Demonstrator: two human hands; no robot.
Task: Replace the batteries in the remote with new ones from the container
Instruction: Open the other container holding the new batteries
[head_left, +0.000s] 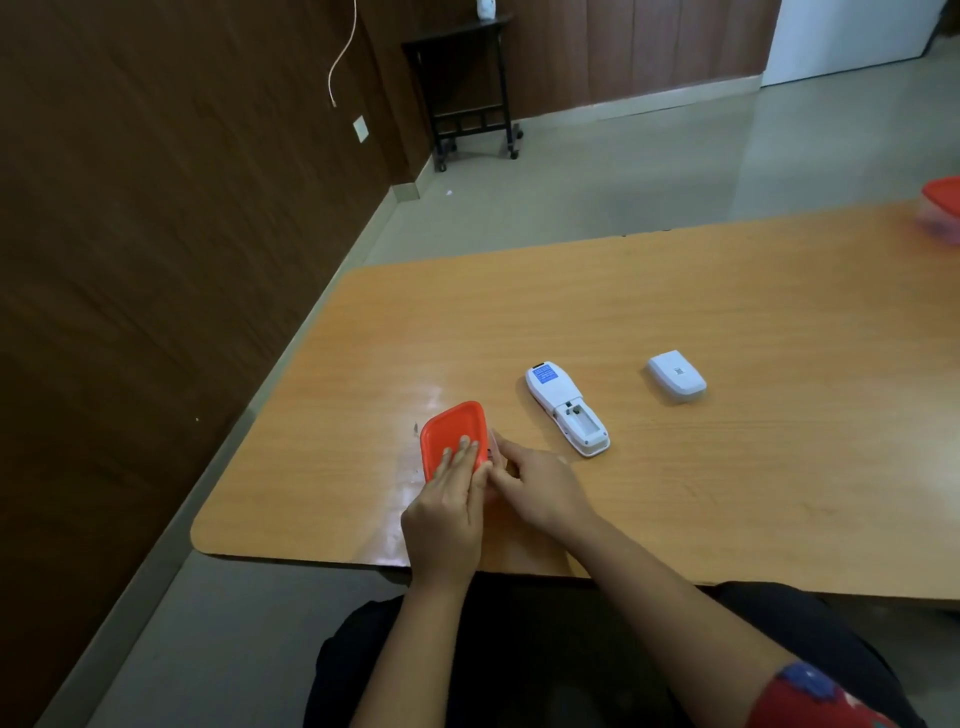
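- The left hand (445, 514) lies palm down, its fingers (461, 451) straight and close together, resting flat on the red lid (451, 423).
- The left forearm is bare and rises from the bottom middle of the view, with the wrist straight above the near edge of the table (675, 322).
- The right hand (543, 488) sits just beside the left, thumb side touching it, with fingers curled round the right side of the container (495, 448).
- The right forearm is bare and slants in from the lower right, with a red sleeve (821, 696) at the upper arm.

It looks like a plain room of an office or a home: dark wood-panel walls (156, 218), a polished grey floor (649, 171), 1 black side table on wheels (467, 78), 1 wall socket (361, 128) and a long wood-laminate surface (727, 312).
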